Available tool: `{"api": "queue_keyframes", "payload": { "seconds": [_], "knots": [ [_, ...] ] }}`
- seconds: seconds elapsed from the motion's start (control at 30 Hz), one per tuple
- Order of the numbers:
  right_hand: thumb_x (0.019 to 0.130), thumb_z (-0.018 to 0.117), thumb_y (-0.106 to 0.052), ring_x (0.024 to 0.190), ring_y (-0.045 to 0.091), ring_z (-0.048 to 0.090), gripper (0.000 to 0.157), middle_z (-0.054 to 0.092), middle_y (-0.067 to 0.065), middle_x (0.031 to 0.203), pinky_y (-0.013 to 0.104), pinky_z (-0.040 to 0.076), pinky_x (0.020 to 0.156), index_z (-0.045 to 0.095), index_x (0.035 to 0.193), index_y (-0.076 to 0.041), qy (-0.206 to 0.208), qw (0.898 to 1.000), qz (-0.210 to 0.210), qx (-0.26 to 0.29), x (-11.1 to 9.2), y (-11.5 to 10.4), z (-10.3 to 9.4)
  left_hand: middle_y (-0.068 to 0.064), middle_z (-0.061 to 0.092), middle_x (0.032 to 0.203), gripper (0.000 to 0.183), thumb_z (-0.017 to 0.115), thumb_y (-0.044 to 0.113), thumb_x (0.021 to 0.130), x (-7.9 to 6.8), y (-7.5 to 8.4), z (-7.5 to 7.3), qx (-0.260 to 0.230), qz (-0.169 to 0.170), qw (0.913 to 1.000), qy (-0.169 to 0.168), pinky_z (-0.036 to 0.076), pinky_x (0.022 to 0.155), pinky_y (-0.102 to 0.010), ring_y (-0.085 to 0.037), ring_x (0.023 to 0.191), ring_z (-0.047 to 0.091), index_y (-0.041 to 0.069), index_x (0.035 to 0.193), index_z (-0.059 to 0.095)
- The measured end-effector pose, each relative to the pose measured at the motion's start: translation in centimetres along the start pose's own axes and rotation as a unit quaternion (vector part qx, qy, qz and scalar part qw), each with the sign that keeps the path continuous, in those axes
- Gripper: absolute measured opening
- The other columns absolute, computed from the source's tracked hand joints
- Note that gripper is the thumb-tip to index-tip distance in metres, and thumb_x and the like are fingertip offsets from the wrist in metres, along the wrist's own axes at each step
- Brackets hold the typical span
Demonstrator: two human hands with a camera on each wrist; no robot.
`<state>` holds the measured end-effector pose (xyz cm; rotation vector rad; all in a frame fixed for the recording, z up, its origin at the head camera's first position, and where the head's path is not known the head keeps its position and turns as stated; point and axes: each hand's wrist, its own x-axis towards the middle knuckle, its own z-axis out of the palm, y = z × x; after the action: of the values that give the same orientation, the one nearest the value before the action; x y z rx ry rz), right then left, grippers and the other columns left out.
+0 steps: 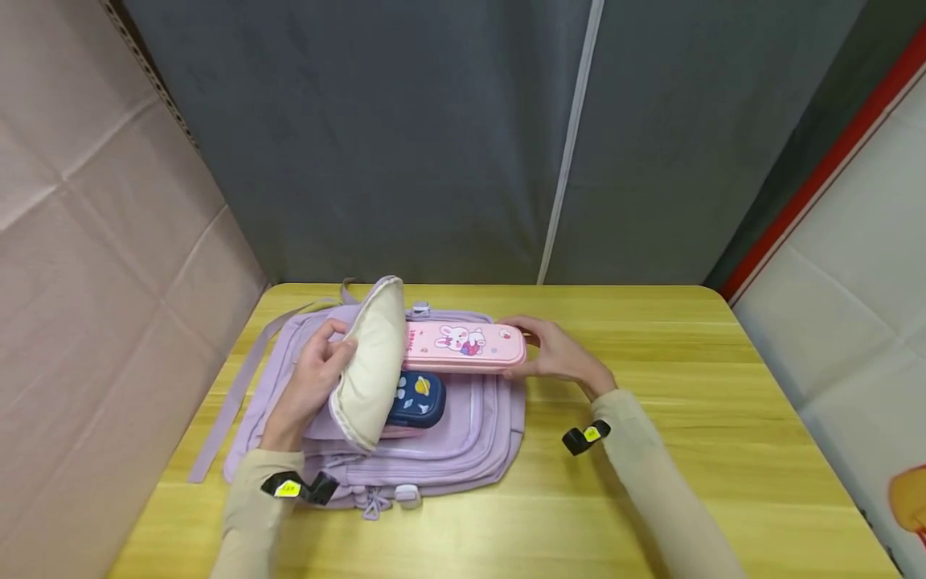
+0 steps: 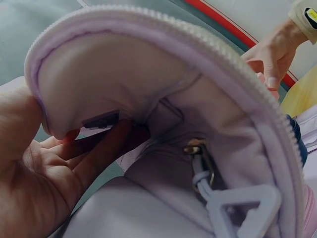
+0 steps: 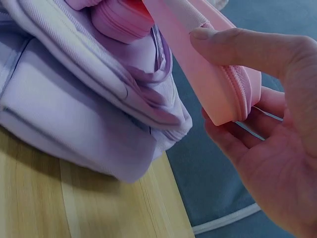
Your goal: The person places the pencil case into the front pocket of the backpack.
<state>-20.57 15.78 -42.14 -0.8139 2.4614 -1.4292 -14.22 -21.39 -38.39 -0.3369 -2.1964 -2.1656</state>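
Note:
A lilac backpack (image 1: 463,450) lies flat on the table with its front flap (image 1: 372,370) folded up, cream lining showing. My left hand (image 1: 311,378) grips the flap's edge; in the left wrist view its fingers (image 2: 94,158) reach under the curved zip edge, beside a pale zipper pull (image 2: 242,203). With thumb and fingers, my right hand (image 1: 553,354) holds the right end of a pink pencil case (image 1: 463,347) with a bunny print. The case's left end is hidden behind the flap. Below it, a navy case (image 1: 423,400) with planet pictures sticks out from the flap.
A wooden table (image 1: 651,482) carries the backpack, and a strap (image 1: 239,394) trails off its left side. In the right wrist view, another pink zipped case (image 3: 124,22) shows at the bag's opening. A grey curtain (image 1: 398,145) stands behind the table.

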Motion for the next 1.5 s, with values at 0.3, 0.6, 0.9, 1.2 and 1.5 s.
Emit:
{"api": "queue_keyframes", "payload": {
  "seconds": [0.3,0.6,0.9,1.2,1.5],
  "knots": [
    [0.073,0.090,-0.019,0.129,0.027,0.055,0.078,0.060,0.009,0.140,0.046,0.041,0.116,0.055,0.142,-0.009,-0.016,1.000,0.002,-0.016,2.0,-1.2,1.8,0.006,0.063,0.066,0.007,0.046,0.004,0.104,0.6,-0.3,0.6,0.000,-0.003,0.9995,-0.031,0.050,0.051,-0.021,-0.005,0.056,0.060,0.010,0.104,0.047],
    [0.074,0.090,-0.027,0.130,0.025,0.054,0.078,0.059,0.005,0.141,0.049,0.039,0.117,0.055,0.142,-0.015,-0.021,1.000,-0.007,-0.020,3.2,-1.2,3.3,0.006,0.063,0.066,0.008,0.047,0.003,0.104,0.7,-0.5,0.5,-0.010,0.000,0.9990,-0.045,0.050,0.051,-0.021,-0.005,0.056,0.060,0.011,0.104,0.047],
    [0.076,0.090,-0.028,0.125,0.027,0.059,0.078,0.060,0.009,0.139,0.048,0.046,0.111,0.053,0.142,-0.008,0.044,0.999,-0.006,-0.025,1.9,-0.7,3.7,0.005,0.064,0.069,0.009,0.046,0.003,0.104,0.5,-0.1,0.4,0.007,-0.008,0.9995,-0.030,0.050,0.051,-0.022,-0.006,0.056,0.061,0.012,0.106,0.046],
    [0.079,0.089,-0.021,0.116,0.028,0.065,0.063,0.065,0.013,0.132,0.043,0.051,0.106,0.062,0.133,-0.004,0.085,0.996,-0.028,0.019,2.0,0.1,3.7,0.005,0.064,0.068,0.008,0.044,0.004,0.105,0.4,-0.1,0.6,0.001,-0.002,0.9991,-0.043,0.049,0.050,-0.021,-0.005,0.056,0.060,0.012,0.105,0.046],
    [0.079,0.088,-0.016,0.121,0.031,0.064,0.064,0.063,0.014,0.137,0.043,0.050,0.107,0.061,0.136,-0.005,0.065,0.997,-0.027,0.035,2.8,-0.5,4.3,0.006,0.060,0.067,0.009,0.043,0.004,0.105,0.4,0.0,0.8,0.030,-0.012,0.9981,-0.052,0.047,0.050,-0.021,-0.005,0.056,0.057,0.013,0.107,0.045]
  ]
}}
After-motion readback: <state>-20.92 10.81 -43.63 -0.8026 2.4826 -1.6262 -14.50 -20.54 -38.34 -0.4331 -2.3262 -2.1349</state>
